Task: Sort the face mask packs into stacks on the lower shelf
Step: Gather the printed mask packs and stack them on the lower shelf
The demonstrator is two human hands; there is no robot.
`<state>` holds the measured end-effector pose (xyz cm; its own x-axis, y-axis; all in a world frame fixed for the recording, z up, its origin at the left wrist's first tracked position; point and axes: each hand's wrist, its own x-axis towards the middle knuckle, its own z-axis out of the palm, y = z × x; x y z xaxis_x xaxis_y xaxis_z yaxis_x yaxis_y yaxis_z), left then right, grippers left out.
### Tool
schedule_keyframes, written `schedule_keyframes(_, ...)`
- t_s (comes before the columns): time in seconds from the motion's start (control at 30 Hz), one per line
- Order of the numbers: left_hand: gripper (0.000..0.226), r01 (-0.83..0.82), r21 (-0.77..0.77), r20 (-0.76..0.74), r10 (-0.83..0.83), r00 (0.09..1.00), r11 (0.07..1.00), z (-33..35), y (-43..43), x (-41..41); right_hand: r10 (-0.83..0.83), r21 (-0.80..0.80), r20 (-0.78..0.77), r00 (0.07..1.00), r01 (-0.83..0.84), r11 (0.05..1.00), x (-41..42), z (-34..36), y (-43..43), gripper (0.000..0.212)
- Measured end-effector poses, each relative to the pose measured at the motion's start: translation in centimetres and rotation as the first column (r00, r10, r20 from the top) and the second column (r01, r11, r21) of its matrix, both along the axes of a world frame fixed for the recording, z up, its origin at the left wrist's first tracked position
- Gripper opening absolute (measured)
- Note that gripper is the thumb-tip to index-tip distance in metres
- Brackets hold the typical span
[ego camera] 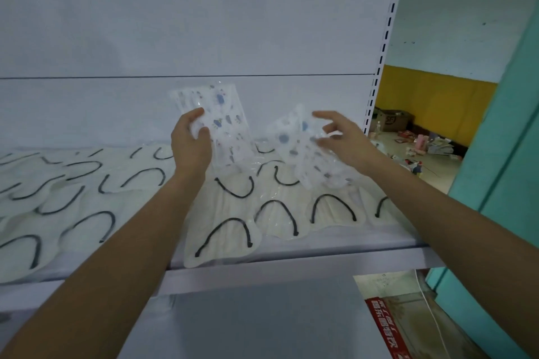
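Left hand [191, 140]: centre frame, fingers curled, pinching the glossy upright printed pack [218, 122].
Right hand [342, 141]: fingers spread, tips pinching the crinkled tilted printed pack [294, 151].
Shelf [291, 268]: flat cream packs [230, 230], black curved loops.

Dim, flat cool light, faint soft shadows; right hand [341, 140] and its patterned pack [303, 154] motion-blurred; upright post [383, 38] bows from wide-angle distortion

1. A white shelf [291, 269] with a flat front lip carries everything.
2. Cream mask packs [332, 214] with black ear loops lie flat across it, many overlapping.
3. One pack [221, 245] overhangs the front lip.
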<state>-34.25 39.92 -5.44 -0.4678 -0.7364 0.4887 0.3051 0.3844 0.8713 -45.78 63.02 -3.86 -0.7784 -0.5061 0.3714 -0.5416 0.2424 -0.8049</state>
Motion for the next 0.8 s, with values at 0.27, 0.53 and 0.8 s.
schedule_keyframes(0.27, 0.027, 0.245, 0.009, 0.035, -0.245, 0.969, 0.97, 0.7, 1.6, 0.3, 0.075, -0.445, 0.259, 0.963, 0.05, 0.894, 1.8, 0.7, -5.2, 0.052)
schedule_keyframes(0.53, 0.041, 0.23, -0.172, 0.096, -0.216, 0.972, 0.958, 0.0, 0.8, 0.3, -0.082, -0.151, 0.067, 0.994, 0.091, 0.984, 0.3, 0.9, -4.6, 0.036)
schedule_keyframes(0.8, 0.04, 0.169, -0.192, 0.073, -0.158, 0.985, 0.967, 0.0, 1.3, -0.2, -0.228, 0.655, -0.017, 0.974, 0.183, 0.733, -4.0, -0.5, 1.0, 0.066)
